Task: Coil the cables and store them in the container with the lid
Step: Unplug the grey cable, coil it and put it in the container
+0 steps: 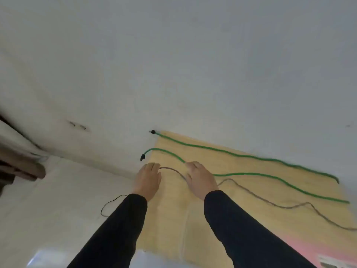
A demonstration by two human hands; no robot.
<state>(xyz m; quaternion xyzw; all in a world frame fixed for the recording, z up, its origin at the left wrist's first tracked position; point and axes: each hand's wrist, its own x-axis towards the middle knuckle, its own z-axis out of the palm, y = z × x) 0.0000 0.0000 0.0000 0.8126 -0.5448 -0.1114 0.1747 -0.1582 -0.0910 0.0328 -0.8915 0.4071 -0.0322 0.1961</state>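
Observation:
A thin brown cable [270, 204] trails across a light wooden table [241, 219] toward the right edge. My left hand [147, 179] pinches its near end and my right hand [201, 178] grips it a little further along, so a short arc spans between them. One green cable [231, 154] with a black plug lies along the table's far edge. A second green cable [280, 180] with a black plug runs under my right hand. A thin black cable [108, 206] loops off the table's left side beside my left sleeve. No container shows.
A white wall [173, 64] fills the upper view and meets the floor at the left. Dark wooden furniture with a pale cloth [19, 157] stands at the far left. A pale blurred object [44, 258] sits at the bottom left edge.

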